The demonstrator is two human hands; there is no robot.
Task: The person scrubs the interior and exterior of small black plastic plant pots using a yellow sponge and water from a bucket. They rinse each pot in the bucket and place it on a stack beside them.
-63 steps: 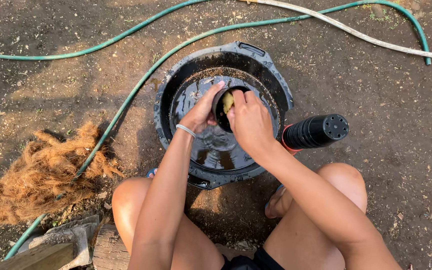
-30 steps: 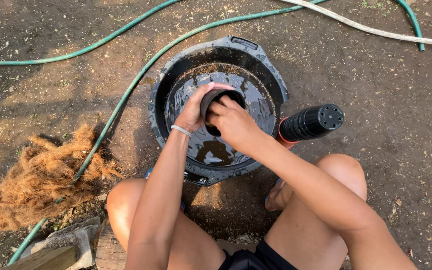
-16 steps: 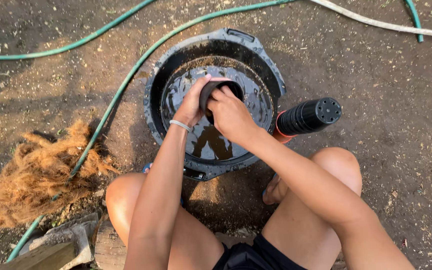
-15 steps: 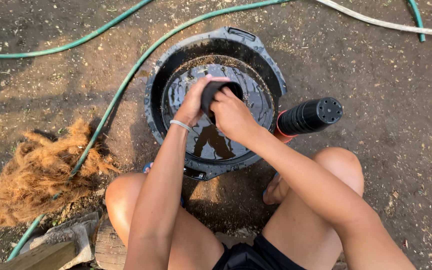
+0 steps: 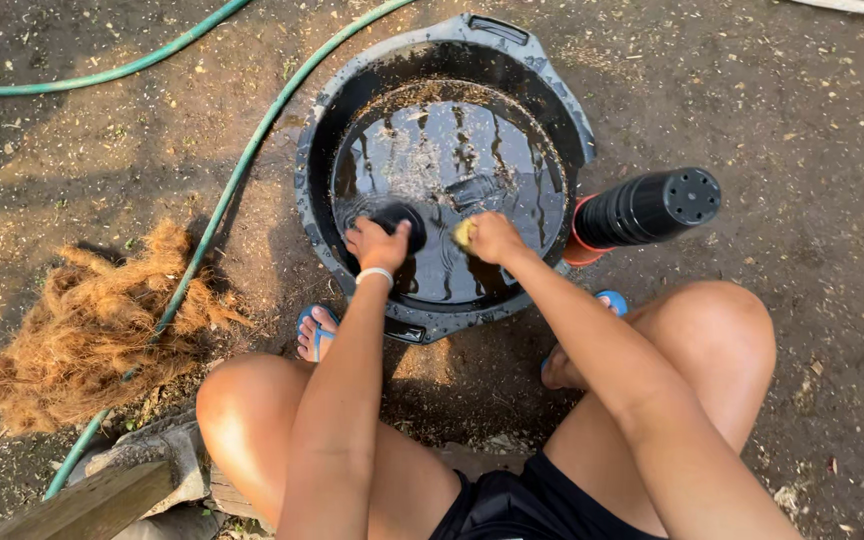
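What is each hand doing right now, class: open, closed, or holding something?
Left hand: closed on a small black pot in the tub's water.
Right hand: closed on a yellow sponge.

Harsh sunlight, sharp focus, glare on water (image 5: 452, 170)

Tub (image 5: 314, 190) ahead; fibre pile (image 5: 92, 320) left; stacked pots (image 5: 647, 208) right.

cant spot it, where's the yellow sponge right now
In the head view, the yellow sponge is in the right hand, over the water in the black tub, right of the small black pot.
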